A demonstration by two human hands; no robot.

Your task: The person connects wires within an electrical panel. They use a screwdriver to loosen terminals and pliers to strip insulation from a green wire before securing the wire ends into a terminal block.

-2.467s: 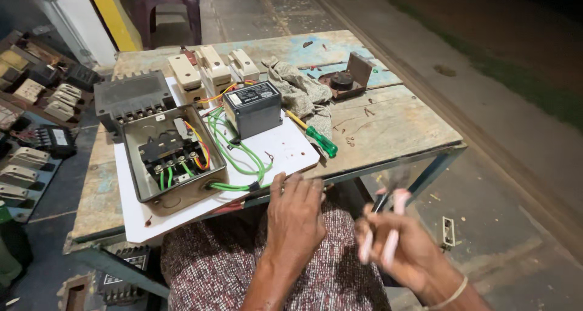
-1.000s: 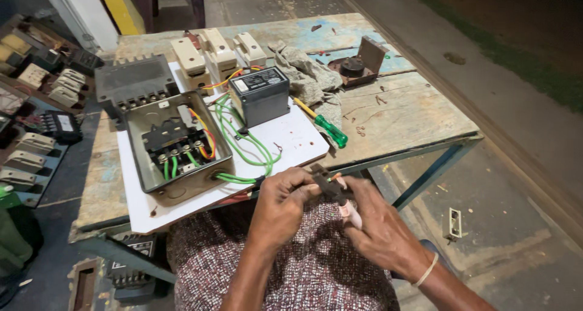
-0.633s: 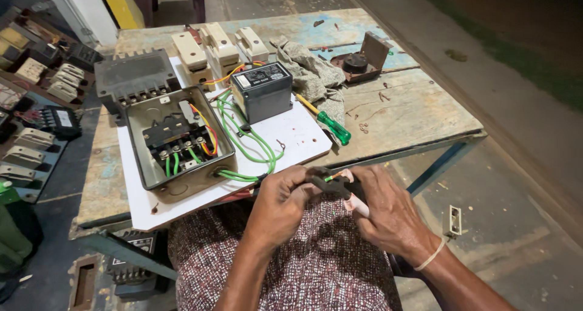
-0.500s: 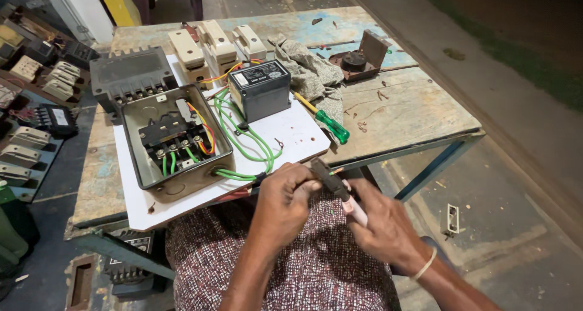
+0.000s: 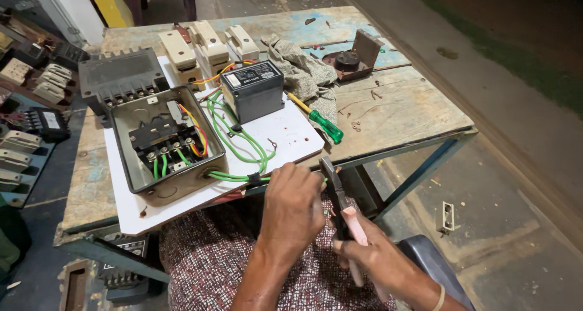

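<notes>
The green wires [image 5: 243, 142] run from the open metal box [image 5: 167, 144] to the board's near edge, where the left hand [image 5: 294, 211] pinches them closed. The right hand [image 5: 370, 256] grips one pair of pliers [image 5: 340, 205], their tips at the wires. One green-handled screwdriver [image 5: 319, 121] lies to the right.

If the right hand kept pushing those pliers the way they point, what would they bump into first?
Probably the green wires that the left hand pinches at the white board's edge. The right hand aims the pliers there, though depth is unclear.
</notes>
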